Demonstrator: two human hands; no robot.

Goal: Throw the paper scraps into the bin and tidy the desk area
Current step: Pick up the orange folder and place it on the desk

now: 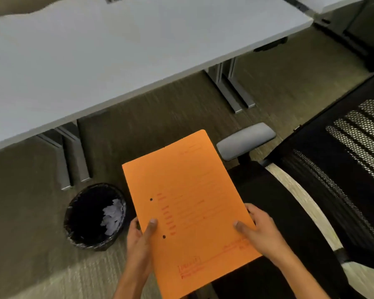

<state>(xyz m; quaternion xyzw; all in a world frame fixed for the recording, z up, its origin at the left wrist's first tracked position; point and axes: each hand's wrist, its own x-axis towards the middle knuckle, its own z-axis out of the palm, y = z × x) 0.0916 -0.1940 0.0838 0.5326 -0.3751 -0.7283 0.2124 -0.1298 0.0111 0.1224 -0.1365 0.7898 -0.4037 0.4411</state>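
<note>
below me runs a ribbed olive-brown carpet floor [181, 104], paler where light falls at my lower left. a long pale grey desk top [95, 50] crosses the upper view on grey metal legs [231, 91]. to my right stands a black mesh-backed office chair [343, 158] with a grey padded armrest [245, 140].

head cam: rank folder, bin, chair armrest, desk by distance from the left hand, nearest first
1. Orange folder: held in the left hand.
2. Bin: on the floor, just left of it.
3. Chair armrest: up and right, past the folder.
4. Desk: farthest, above.
</note>
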